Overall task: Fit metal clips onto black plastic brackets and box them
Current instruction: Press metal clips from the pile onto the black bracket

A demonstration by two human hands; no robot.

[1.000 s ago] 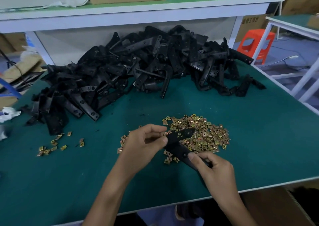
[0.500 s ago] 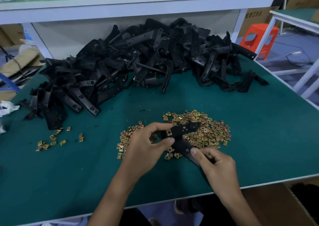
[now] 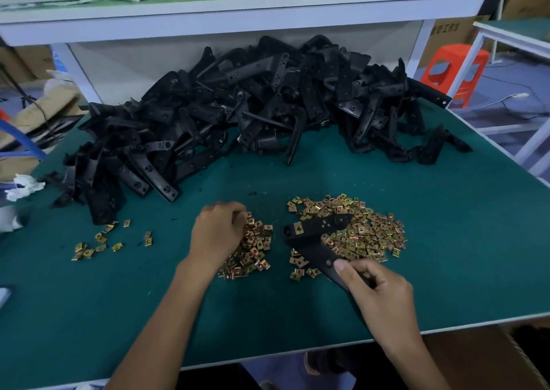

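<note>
My right hand (image 3: pixel 378 291) grips the lower end of a black plastic bracket (image 3: pixel 312 241), which lies slanted over the clips. A gold metal clip (image 3: pixel 297 227) sits on the bracket's upper left end. My left hand (image 3: pixel 218 235) is down on the smaller heap of metal clips (image 3: pixel 253 252), fingers curled and pinching at a clip near the heap's top. A larger spread of clips (image 3: pixel 366 232) lies to the right of the bracket. A big pile of black brackets (image 3: pixel 253 113) fills the back of the green table (image 3: pixel 446 255).
A few stray clips (image 3: pixel 101 242) lie at the left. An open cardboard box (image 3: pixel 476 360) stands below the table's front right edge. A white shelf (image 3: pixel 238 17) runs above the bracket pile. An orange stool (image 3: pixel 455 71) stands beyond the right edge.
My left hand has let go of the bracket's upper end and dropped left onto the smaller clip heap. The right hand still holds the bracket, now with a clip on its end.
</note>
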